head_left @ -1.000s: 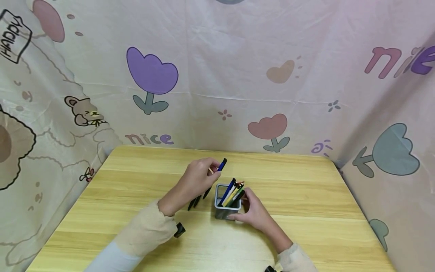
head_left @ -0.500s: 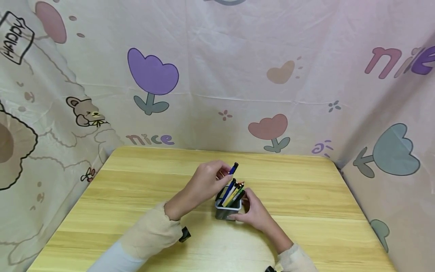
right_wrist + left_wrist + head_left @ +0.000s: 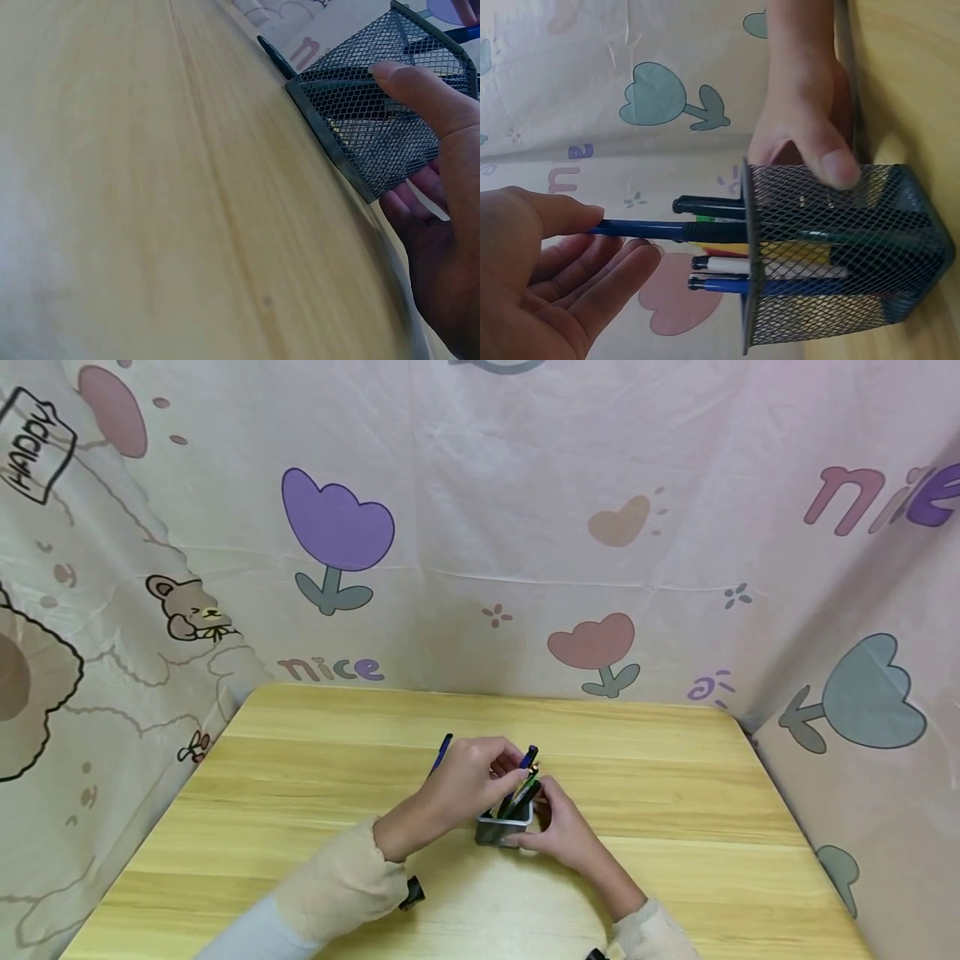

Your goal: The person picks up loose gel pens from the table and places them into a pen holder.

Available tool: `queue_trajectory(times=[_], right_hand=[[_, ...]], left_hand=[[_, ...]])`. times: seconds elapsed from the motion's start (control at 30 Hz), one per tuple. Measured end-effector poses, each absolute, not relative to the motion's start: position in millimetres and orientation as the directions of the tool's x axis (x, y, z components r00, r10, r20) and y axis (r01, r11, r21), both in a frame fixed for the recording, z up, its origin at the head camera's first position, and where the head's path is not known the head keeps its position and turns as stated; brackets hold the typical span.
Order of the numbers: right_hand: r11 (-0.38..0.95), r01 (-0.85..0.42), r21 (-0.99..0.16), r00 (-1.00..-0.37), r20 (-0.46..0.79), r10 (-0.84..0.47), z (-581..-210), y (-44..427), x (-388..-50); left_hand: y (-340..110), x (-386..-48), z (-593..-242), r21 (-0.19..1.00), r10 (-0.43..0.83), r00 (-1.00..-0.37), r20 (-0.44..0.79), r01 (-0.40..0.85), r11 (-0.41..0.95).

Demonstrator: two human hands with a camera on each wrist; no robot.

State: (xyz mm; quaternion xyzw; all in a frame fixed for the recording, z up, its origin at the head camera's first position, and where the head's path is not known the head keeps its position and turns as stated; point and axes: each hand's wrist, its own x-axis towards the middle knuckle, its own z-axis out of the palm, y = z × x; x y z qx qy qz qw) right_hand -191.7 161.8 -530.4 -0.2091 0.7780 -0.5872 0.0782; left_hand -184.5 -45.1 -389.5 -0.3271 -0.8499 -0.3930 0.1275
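Note:
A black wire-mesh pen holder (image 3: 504,833) stands upright on the table. My right hand (image 3: 566,835) holds it from the right, with the thumb (image 3: 420,90) on the mesh wall in the right wrist view. My left hand (image 3: 468,777) pinches a blue pen (image 3: 641,229) by its end, above the holder. Its black grip is at the rim, and the lower end appears inside the mesh. Several pens are in the holder, among them a white pen (image 3: 724,264), another blue pen (image 3: 724,285) and a black one (image 3: 705,205).
One more blue pen (image 3: 442,752) lies behind my left hand, partly hidden by it. A dark pen tip (image 3: 276,56) shows beyond the holder's base in the right wrist view. A printed curtain (image 3: 480,527) hangs behind the wooden table (image 3: 660,760).
My left hand has moved right and then down with the blue pen, from left of the holder to over it. The right hand and holder stay in place. The pen left behind is now uncovered.

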Motion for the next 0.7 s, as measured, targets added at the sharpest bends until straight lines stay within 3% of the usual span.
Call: queue_trajectory(times=[0.7], right_hand=[[0.232, -0.245, -0.941, -0.901, 0.132, -0.414, -536, 164, -193]], left_hand=[[-37, -182, -420, 0.535, 0.542, -0.745, 0.390, 0.662, 0.525]])
